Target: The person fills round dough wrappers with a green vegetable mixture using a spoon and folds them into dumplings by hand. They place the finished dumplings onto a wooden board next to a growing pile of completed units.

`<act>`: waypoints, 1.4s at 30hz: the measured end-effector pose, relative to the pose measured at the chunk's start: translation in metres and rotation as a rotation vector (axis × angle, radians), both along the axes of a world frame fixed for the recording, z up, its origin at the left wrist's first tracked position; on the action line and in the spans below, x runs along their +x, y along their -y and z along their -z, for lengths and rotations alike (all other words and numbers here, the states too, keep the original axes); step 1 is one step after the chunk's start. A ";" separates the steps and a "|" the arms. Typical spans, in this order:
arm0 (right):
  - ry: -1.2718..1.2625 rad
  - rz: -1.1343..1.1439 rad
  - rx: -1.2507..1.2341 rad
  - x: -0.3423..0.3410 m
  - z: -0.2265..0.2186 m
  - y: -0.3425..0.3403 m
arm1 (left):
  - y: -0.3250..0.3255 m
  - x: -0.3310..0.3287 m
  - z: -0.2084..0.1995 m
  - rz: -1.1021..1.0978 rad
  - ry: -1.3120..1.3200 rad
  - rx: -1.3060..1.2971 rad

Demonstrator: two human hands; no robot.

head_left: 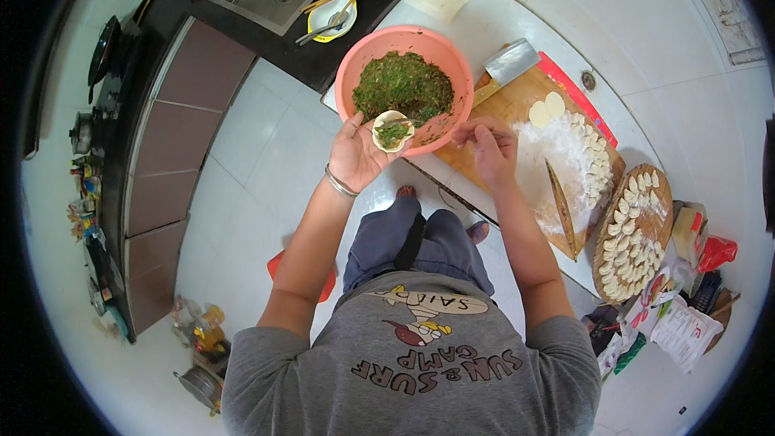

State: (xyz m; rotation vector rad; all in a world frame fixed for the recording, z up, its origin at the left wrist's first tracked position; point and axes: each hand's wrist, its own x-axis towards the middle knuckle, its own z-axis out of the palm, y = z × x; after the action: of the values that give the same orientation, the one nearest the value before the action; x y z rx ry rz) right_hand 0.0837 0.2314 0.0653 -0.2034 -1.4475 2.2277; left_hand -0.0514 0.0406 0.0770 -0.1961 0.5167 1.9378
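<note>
We note the pink bowl [404, 85] blocks the space ahead of both hands; the cleaver [508, 64] lies just beyond on the wooden board [517, 125]; rolling pin [563, 208] bars the floured area rightward; white floor on our left side is open.

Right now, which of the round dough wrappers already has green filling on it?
The wrapper lying in the left hand, before the pink bowl. The wrappers on the wooden board are bare and white.

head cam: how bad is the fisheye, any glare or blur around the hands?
Head view: strong fisheye, with a black rim at the corners and the cabinet fronts and floor tiles bowed. Light is soft and even; mild sheen on the white floor, no hard glare. Left hand, its dumpling wrapper and the pink bowl are sharp; right hand slightly soft; edge clutter smeared.
</note>
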 end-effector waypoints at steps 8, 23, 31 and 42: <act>0.085 -0.048 -0.362 0.015 0.035 -0.005 | -0.005 -0.002 -0.004 -0.001 0.067 0.060; 0.469 0.071 -0.184 -0.021 0.087 -0.009 | -0.002 0.002 0.006 -0.092 -0.075 -0.141; 0.693 0.239 0.562 0.019 0.101 -0.015 | -0.024 0.026 -0.017 0.046 -0.014 0.042; 0.373 0.175 -0.323 0.131 -0.058 -0.045 | -0.117 0.125 -0.051 0.219 -0.171 0.023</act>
State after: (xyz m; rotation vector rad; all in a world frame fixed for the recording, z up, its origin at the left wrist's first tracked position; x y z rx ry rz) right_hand 0.2149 0.2760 0.1236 -0.8564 -1.1736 2.3473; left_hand 0.0741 0.1571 0.1277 0.0403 0.6023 1.7532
